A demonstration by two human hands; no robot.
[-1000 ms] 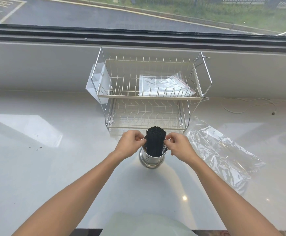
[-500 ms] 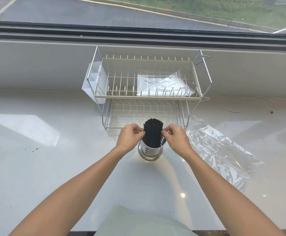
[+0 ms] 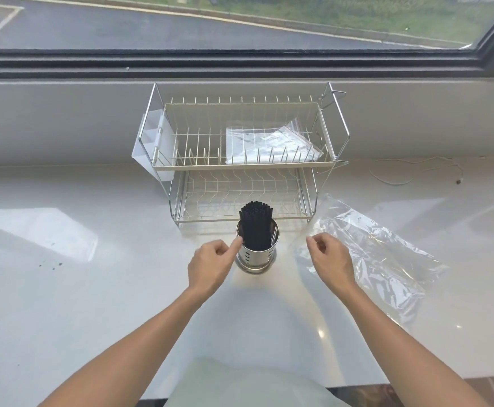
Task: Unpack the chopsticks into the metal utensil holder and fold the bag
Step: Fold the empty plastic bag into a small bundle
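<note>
A bundle of black chopsticks (image 3: pixel 255 226) stands upright in the perforated metal utensil holder (image 3: pixel 256 258) on the white counter, just in front of the dish rack. My left hand (image 3: pixel 210 265) is beside the holder's left side, index finger stretched out and touching the rim near the chopsticks, the other fingers curled, holding nothing. My right hand (image 3: pixel 329 259) hovers to the right of the holder, fingers loosely curled and empty, at the near-left edge of the clear plastic bag (image 3: pixel 378 259). The bag lies flat and crinkled on the counter.
A two-tier wire dish rack (image 3: pixel 239 164) stands behind the holder, with a white plastic cup on its left end and another clear bag (image 3: pixel 269 142) on its upper tier. A thin white cord (image 3: pixel 410 171) lies at the back right. The window ledge runs behind.
Both hands have let go of the chopstick bundle. My right hand moved right toward the clear bag; my left hand dropped back, keeping a finger at the holder's rim.
</note>
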